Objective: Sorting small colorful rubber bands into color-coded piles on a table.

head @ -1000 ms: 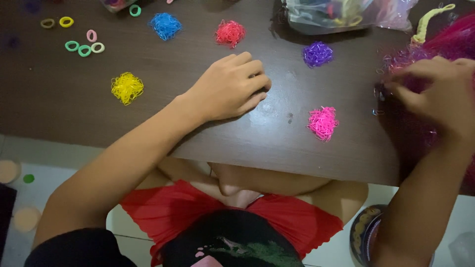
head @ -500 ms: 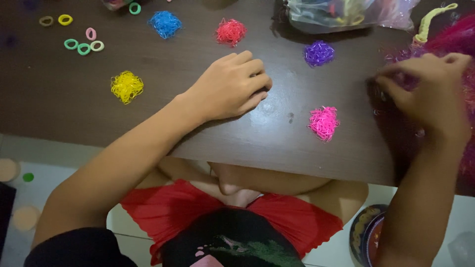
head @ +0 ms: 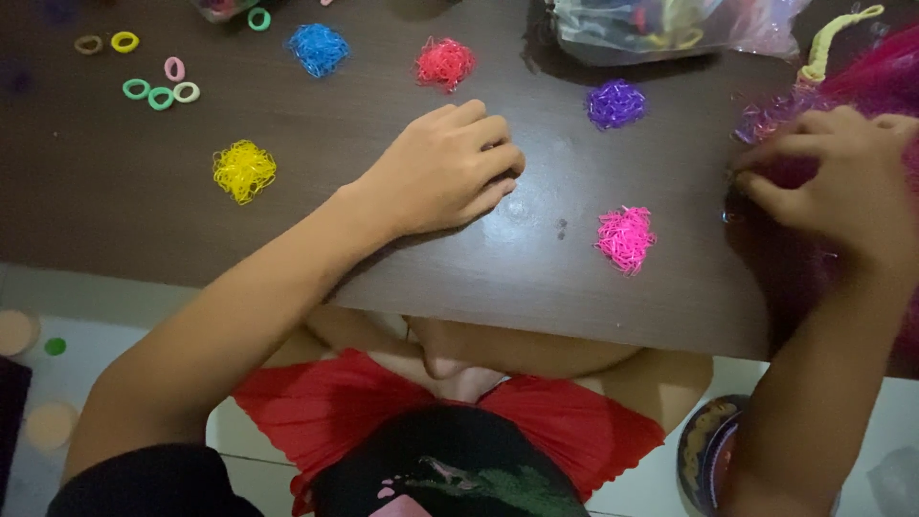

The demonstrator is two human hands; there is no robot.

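My left hand (head: 442, 170) rests palm down on the dark brown table (head: 144, 211), fingers curled under, nothing visibly in it. My right hand (head: 835, 177) is at the table's right edge, fingers pinching into a mass of magenta hair-like strands (head: 885, 86). A pile of pink small rubber bands (head: 625, 237) lies between the two hands. A purple pile (head: 616, 103) lies farther back, a red pile (head: 444, 63) and a blue pile (head: 318, 49) behind my left hand, and a yellow pile (head: 244, 170) to its left.
Several small hair rings (head: 153, 91) in green, pink, yellow and white lie at the back left. A clear plastic bag (head: 661, 24) with coloured items sits at the back. A braided yellow strand (head: 828, 43) hangs at the upper right. A round tin (head: 708, 455) stands on the floor.
My right hand has shifted slightly left and down on the magenta strands, its fingers reworking their pinch. My left hand has stayed put.
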